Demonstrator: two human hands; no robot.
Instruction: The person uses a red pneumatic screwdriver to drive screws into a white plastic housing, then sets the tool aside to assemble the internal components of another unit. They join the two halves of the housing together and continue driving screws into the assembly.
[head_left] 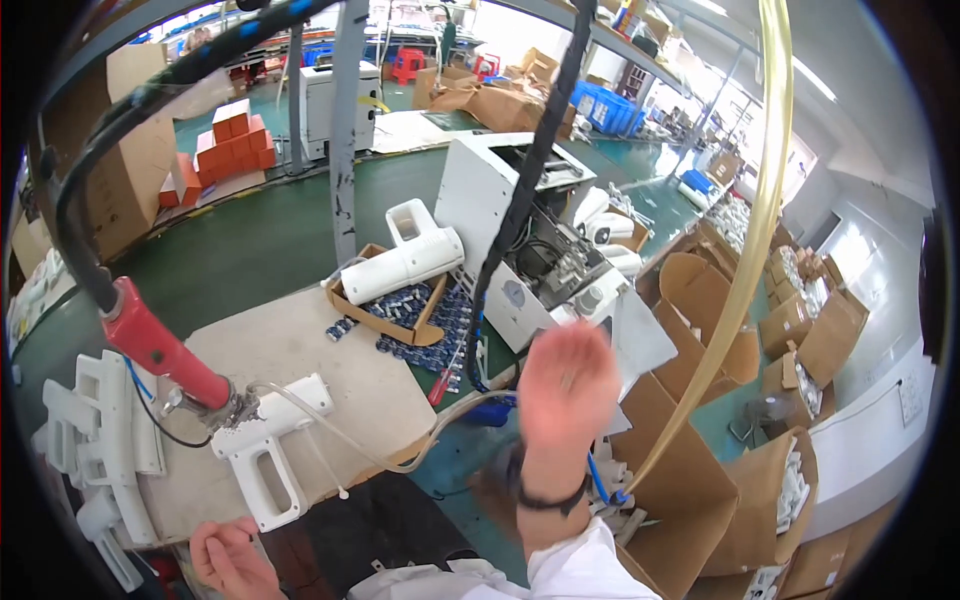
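Observation:
My left hand [232, 562] is at the near table edge with its fingers curled. The fingertips meet the lower corner of the handle of a white pistol-shaped plastic device [262, 445]. That device lies on the tan board with a loop handle toward me and a thin pale hose at its side. A red-bodied hanging tool [160, 345] on a black cable overlaps the device's rear end. My right hand [570, 385] is raised, away from the device, in front of the opened white machine [480, 190]. Motion smears its fingers, and nothing shows clearly in them.
A second white device [405, 262] lies across a small cardboard tray [430, 332] with small blue parts. A red-handled screwdriver [440, 385] lies nearby. White housings [95, 430] line the left side. Cardboard boxes [670, 470] stand right. A yellowish tube [745, 290] hangs on the right.

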